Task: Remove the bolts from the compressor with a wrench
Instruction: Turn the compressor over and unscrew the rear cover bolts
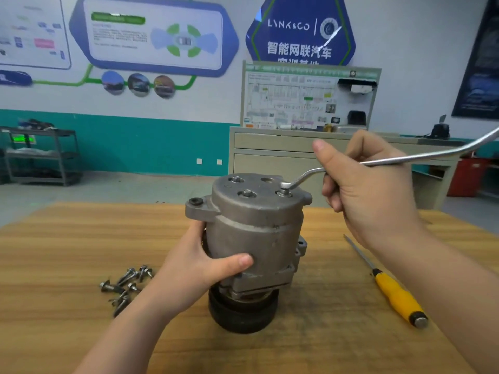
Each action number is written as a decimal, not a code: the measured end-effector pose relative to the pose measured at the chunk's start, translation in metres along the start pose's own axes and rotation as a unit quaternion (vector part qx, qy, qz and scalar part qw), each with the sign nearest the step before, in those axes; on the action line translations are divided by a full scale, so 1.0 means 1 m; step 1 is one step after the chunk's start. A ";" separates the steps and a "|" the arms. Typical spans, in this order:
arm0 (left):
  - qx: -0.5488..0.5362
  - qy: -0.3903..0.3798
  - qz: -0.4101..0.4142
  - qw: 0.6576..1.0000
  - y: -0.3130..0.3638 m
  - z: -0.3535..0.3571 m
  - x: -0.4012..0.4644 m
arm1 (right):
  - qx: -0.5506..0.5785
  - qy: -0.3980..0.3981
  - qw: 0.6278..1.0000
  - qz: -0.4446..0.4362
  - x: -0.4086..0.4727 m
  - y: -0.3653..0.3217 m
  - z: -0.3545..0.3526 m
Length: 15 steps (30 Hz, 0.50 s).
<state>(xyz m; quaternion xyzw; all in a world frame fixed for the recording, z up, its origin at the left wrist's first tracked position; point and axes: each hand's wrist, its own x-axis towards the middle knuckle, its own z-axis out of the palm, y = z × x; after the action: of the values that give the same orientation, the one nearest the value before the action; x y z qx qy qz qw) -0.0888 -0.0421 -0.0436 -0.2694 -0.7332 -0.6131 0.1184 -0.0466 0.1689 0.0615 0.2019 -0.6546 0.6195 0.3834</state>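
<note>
A grey metal compressor [256, 228] stands upright on its black pulley [243, 311] in the middle of the wooden table [67, 238]. My left hand [199, 263] grips its body from the left side. A bent silver wrench [399, 159] is held in my right hand [370, 184], its ring end seated on a bolt [284, 192] at the right of the top face. Two more bolts [246, 193] sit in the top face, and one hole near the back stands empty. Several loose bolts [125, 286] lie on the table to the left.
A yellow-handled screwdriver [397, 295] lies on the table to the right, under my right forearm. Beyond the table stand a beige cabinet with a display board [307, 98], a metal shelf rack [43, 155] at far left and a red bin [467, 176] at right.
</note>
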 end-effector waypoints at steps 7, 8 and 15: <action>0.009 -0.011 -0.011 1.000 0.005 0.001 0.000 | -0.187 0.029 0.974 -0.127 -0.019 -0.011 0.020; 0.010 -0.009 -0.011 1.000 0.006 0.001 0.000 | -0.206 0.028 0.968 -0.142 -0.021 -0.012 0.023; 0.015 -0.005 -0.019 1.000 0.009 0.002 0.000 | -0.206 0.059 0.974 -0.075 -0.021 -0.014 0.027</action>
<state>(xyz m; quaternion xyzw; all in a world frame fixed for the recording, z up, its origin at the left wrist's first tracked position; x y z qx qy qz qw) -0.0840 -0.0391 -0.0367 -0.2569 -0.7476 -0.6029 0.1074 -0.0303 0.1362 0.0568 0.1299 -0.7275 0.4516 0.5000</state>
